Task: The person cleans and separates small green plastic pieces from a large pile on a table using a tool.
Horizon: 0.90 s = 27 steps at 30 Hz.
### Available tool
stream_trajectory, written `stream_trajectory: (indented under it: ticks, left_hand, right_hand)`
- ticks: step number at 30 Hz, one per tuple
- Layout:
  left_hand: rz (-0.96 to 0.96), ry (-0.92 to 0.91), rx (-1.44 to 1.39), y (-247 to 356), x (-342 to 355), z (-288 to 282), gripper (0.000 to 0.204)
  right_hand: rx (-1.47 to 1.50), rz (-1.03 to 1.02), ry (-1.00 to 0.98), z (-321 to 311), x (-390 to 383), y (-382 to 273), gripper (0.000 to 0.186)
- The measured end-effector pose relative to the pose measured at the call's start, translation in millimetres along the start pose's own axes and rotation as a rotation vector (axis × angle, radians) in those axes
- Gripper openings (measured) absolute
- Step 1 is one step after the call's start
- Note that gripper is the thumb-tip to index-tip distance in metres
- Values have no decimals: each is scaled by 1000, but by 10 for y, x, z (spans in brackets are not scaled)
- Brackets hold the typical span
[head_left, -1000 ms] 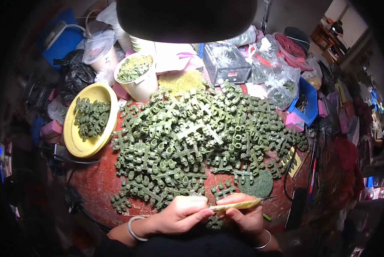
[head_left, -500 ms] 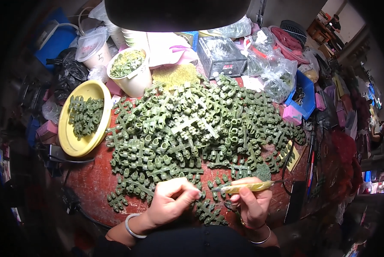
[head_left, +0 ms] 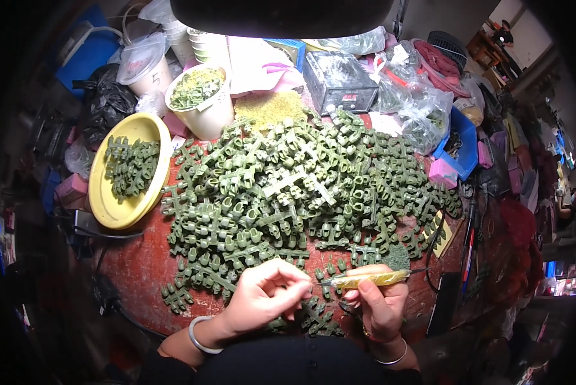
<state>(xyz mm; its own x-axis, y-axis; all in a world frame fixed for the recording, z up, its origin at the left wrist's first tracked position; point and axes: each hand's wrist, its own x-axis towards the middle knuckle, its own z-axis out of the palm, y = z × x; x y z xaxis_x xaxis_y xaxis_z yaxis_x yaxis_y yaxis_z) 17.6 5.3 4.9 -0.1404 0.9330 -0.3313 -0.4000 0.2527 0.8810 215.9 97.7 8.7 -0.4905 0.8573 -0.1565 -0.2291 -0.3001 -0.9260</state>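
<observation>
My right hand (head_left: 383, 301) grips a pen-like tool (head_left: 375, 280) with a wrapped yellow handle, its thin dark tip pointing left and a dark lead at its other end. My left hand (head_left: 269, 292) is closed in a pinch close to that tip. Whatever lies between its thumb and forefinger is too small to make out. Beyond both hands spreads a large heap of green molded pieces (head_left: 281, 186), branched with small cup-like ends. A few more green pieces (head_left: 320, 317) lie on the red tabletop (head_left: 130, 282) between my hands.
At the left stands a yellow bowl (head_left: 161, 138) with green pieces in it. Behind the heap are a white bucket (head_left: 211, 122) of green and yellow bits and a black box (head_left: 339, 80) with a display. A blue bin (head_left: 468, 144) and a pink block (head_left: 443, 173) sit at right.
My left hand has shifted right and slightly up, bringing its fingertips to the tool's tip. My right hand keeps its hold, nearly still. The view has tilted slightly.
</observation>
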Motion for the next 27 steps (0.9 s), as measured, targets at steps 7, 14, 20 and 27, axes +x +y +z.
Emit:
stream_trajectory:
  ticks: [7,14,20,27]
  left_hand:
    - [237,-6,256,-79,-32,-16,9]
    - [189,175,119,-43,-2,-15,19]
    - [246,203,80,-99,3,-62,19]
    - [-211,-164,-37,-25,14,-33,28]
  right_hand:
    - [-113,56,-60,-25,-3,-12,21]
    - [-939,-474,-372,-83,199,-128,23]
    - [-1400,-541,-433,3,203,0,24]
    - [-1127,-777,-133,3,176,-3,23]
